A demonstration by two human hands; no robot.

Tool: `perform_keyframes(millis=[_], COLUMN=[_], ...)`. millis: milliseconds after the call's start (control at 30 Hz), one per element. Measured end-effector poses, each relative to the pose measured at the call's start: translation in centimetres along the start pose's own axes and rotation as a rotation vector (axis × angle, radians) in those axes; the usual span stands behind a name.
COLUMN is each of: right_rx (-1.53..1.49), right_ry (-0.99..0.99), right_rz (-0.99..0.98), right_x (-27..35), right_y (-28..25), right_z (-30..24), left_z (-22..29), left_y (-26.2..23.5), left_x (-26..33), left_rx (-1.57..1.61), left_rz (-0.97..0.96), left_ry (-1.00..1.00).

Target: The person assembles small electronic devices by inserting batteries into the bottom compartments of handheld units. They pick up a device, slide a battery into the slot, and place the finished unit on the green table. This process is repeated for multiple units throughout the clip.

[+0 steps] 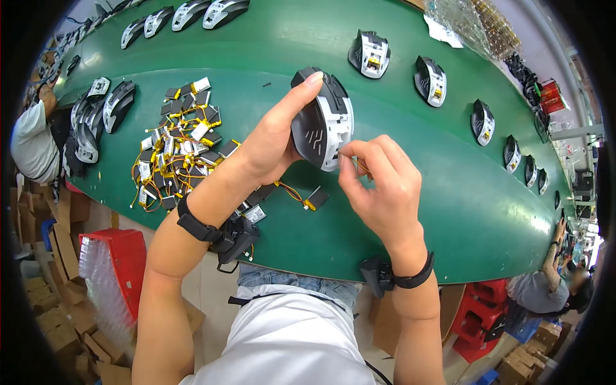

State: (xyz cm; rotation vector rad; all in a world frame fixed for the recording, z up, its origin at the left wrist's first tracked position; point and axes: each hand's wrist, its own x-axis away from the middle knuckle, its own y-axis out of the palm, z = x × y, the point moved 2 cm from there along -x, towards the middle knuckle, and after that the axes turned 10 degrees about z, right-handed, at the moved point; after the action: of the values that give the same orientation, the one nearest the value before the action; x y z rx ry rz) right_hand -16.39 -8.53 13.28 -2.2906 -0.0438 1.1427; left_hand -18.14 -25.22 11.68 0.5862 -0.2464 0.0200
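A computer mouse [316, 122], black with a pale, open-slotted panel along one side and slanted light slashes, is raised above a green table [462, 218]. The left hand [273, 144] grips it, thumb across its top; the right hand [385, 179] pinches narrowly at its lower end (an orange wire [365, 169] peeks out).

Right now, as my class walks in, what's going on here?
A person's left hand holds up a black-and-white computer mouse over the green table. The right hand is at its lower end, apparently pinching a thin wire. A heap of small wired batteries lies to the left, and more mice are spread along the right.
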Motion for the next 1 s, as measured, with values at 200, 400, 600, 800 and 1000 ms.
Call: perform_keyframes(millis=[200, 400, 600, 800, 1000], right_rx=[0.078, 0.069, -0.077, -0.108, -0.06], right_ry=[-0.175, -0.177, -0.032, 0.019, -0.078], right_rz=[-0.003, -0.032, -0.096, -0.084, 0.04], right_x=[0.0, 0.3, 0.1, 0.8, 1.5], right_y=[0.0, 0.0, 0.1, 0.7, 2.5], right_z=[0.0, -0.1, 0.0, -0.5, -0.8], left_z=[0.0, -0.9, -0.6, -0.5, -0.6], left_y=[0.1, -0.2, -0.3, 0.4, 0.1], left_x=[0.0, -0.1, 0.0, 0.7, 0.2], left_rx=[-0.024, -0.056, -0.037, 0.0, -0.104], left_rz=[0.032, 0.109, 0.129, 0.17, 0.265], left_ry=[-0.034, -0.028, 0.037, 0.059, 0.145])
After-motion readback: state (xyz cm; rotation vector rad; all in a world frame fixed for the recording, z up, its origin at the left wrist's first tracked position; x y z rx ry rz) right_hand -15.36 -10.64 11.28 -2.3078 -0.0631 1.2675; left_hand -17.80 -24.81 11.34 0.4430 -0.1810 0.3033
